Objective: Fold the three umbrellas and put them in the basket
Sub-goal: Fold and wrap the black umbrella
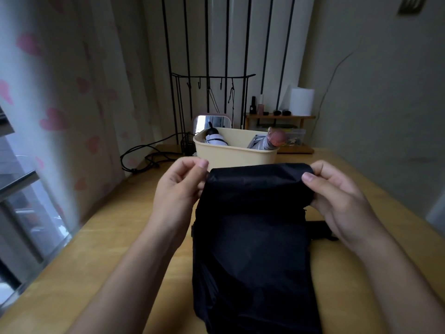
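Observation:
A black umbrella [252, 237] hangs loose over the wooden table [115, 237], its fabric spread between my hands. My left hand [178, 189] pinches the fabric's upper left corner. My right hand [337, 194] grips the upper right edge. Behind them stands the cream basket [231, 154]. Inside it, on the left, lies a folded black-and-white umbrella [215, 138]; on the right a folded grey umbrella with a pink handle [273, 139] leans on the rim.
A small mirror [209, 121] stands behind the basket, beside a black wire hook rack [212, 78]. A wooden shelf [279, 116] with bottles and a white roll sits at the back right. Black cables [149, 155] lie at the back left. A heart-print curtain hangs left.

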